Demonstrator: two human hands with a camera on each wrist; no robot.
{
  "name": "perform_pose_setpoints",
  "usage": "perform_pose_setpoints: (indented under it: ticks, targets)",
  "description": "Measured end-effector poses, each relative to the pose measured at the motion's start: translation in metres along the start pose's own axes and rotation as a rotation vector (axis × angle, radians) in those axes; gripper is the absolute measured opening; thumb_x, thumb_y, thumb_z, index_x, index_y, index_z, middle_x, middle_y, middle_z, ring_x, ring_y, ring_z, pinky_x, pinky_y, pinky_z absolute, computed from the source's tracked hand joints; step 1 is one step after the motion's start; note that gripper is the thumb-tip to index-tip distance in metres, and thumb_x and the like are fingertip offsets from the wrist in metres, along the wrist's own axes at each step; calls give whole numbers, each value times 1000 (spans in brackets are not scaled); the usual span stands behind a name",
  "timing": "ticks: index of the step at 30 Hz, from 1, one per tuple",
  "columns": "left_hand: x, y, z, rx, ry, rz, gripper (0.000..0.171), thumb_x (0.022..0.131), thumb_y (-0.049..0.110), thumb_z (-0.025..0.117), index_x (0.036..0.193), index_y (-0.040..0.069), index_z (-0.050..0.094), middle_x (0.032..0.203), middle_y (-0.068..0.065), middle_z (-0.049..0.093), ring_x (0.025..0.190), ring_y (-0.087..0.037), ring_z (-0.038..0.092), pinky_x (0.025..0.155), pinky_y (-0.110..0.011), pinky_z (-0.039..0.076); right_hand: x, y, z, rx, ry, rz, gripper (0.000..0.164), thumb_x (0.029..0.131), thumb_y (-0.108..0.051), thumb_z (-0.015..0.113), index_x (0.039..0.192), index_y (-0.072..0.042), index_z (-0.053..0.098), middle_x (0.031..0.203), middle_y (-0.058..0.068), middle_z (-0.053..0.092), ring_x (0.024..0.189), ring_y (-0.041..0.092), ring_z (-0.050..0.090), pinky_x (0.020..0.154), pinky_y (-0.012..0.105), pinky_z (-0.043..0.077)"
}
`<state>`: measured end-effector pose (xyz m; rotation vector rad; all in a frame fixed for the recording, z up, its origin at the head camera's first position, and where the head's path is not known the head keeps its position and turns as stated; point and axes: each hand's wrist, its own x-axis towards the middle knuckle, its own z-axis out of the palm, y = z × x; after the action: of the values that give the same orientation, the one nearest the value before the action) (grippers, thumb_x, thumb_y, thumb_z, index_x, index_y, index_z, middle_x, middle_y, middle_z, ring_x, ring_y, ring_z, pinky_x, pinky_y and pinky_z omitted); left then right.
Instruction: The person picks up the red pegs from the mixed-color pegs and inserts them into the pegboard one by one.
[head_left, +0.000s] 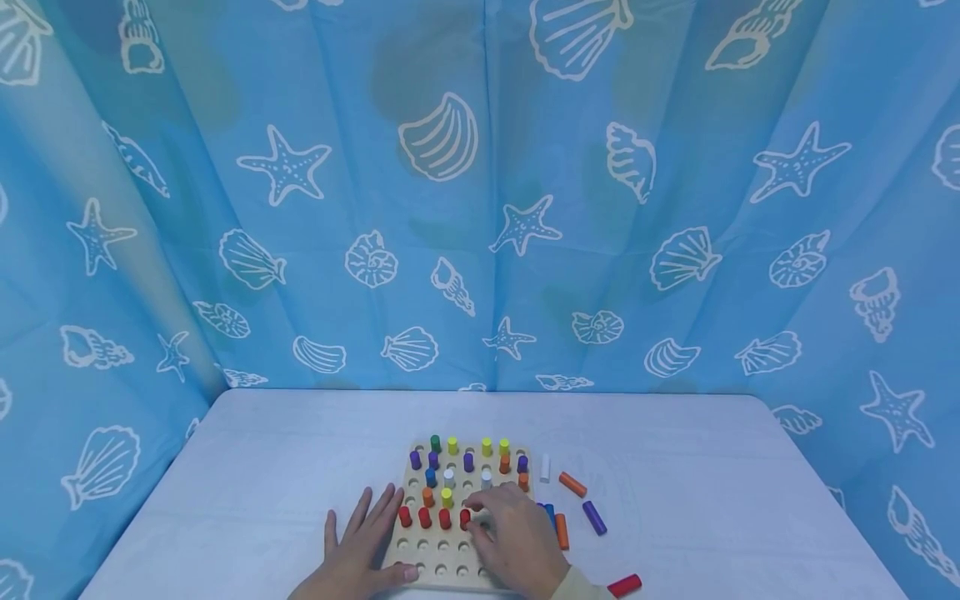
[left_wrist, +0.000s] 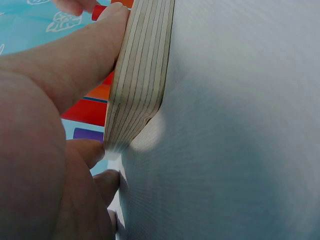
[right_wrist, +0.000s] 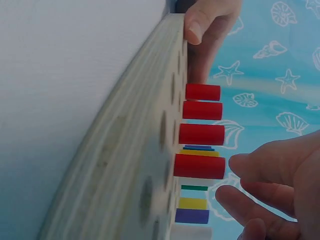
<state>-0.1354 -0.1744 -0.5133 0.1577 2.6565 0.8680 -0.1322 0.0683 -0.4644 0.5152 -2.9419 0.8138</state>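
Note:
A wooden pegboard lies on the table, with round holes and coloured pegs standing in it. Fingers spread and straight, my left hand lies along its left edge; the thumb presses on the board's top near the front. My right hand is over the board's right part. In the right wrist view its thumb and fingertips stand slightly apart, just off the free end of a red peg. That peg ends a row of several upright red pegs. Behind are yellow, purple, blue, white, green and orange pegs.
Loose pegs lie right of the board: white, orange, purple, another orange one, blue ones partly behind my right hand, and red by my right sleeve. A blue shell-patterned curtain surrounds the white table.

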Motion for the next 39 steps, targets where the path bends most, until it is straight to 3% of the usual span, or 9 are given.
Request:
perform_pose_setpoints:
  ticks: [7,16,27,35,39]
  targets:
    - [1,0,1,-4,1,7,115,72,77,70,159,14,31,164,-14,26,152,-44,1,105,-75,-20,-6,4,-13,40,1,-19,17,89,-23,77,105,-19,74,98,-11,70,94,11,64,80,37,58]
    - [-1,2,-2,-7,4,4,114,72,74,72,159,13,29,164,-15,26,152,-45,0,105,-75,-20,-12,10,-18,-21,15,17,19,89,-27,78,107,-22,74,99,-12,70,98,13,64,82,39,57]
    - [-2,2,-1,-9,4,7,115,72,75,71,160,14,29,165,-14,25,152,-44,0,105,-75,-20,-25,19,-31,-29,55,17,20,88,-27,78,107,-20,74,97,-12,71,83,6,57,68,27,52]
    - [-2,1,-1,-17,4,8,115,71,74,73,159,13,30,164,-14,26,152,-44,-1,105,-74,-21,-32,31,-34,-40,48,54,20,88,-28,79,105,-19,74,97,-10,72,87,9,62,75,31,56]
    - [-3,2,-2,-16,0,10,115,72,74,72,159,13,30,164,-15,25,152,-45,0,105,-74,-21,-35,35,-36,-45,36,99,21,89,-30,78,106,-18,74,98,-7,72,94,15,66,82,40,59]
